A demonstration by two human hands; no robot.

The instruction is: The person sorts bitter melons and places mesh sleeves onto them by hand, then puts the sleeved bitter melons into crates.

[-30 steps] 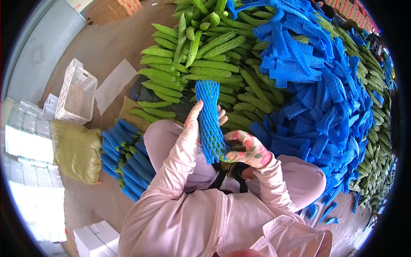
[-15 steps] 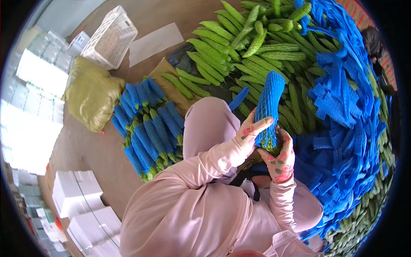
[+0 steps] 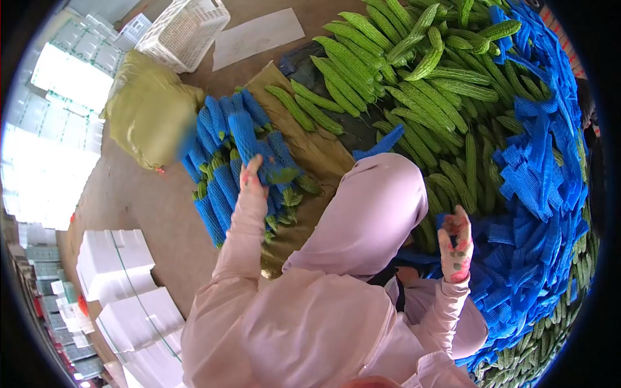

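Note:
My left hand (image 3: 252, 178) is closed around a bitter melon in a blue foam net sleeve (image 3: 242, 134), held over a pile of other sleeved bitter melons (image 3: 220, 178). Their green ends stick out of the netting. On the other side of my bent knee, my right hand (image 3: 457, 244) is raised beside the heap of blue foam net sleeves (image 3: 517, 239). Its fingers are apart and loosely curled, with nothing visible in them. Bare green bitter melons (image 3: 433, 97) lie heaped in front of me. A single blue net sleeve (image 3: 381, 143) rests just beyond my knee.
A full yellow-green sack (image 3: 145, 113) stands left of the sleeved pile, with a white plastic crate (image 3: 184, 35) behind it. White foam boxes (image 3: 119, 262) are stacked at lower left. Brown sheeting (image 3: 323, 165) lies under the sleeved melons. More bitter melons (image 3: 550, 336) lie at lower right.
My left hand has carried the sleeved bitter melon left, from in front of me to the sleeved pile. My right hand has let go of it and moved slightly right. The view has shifted.

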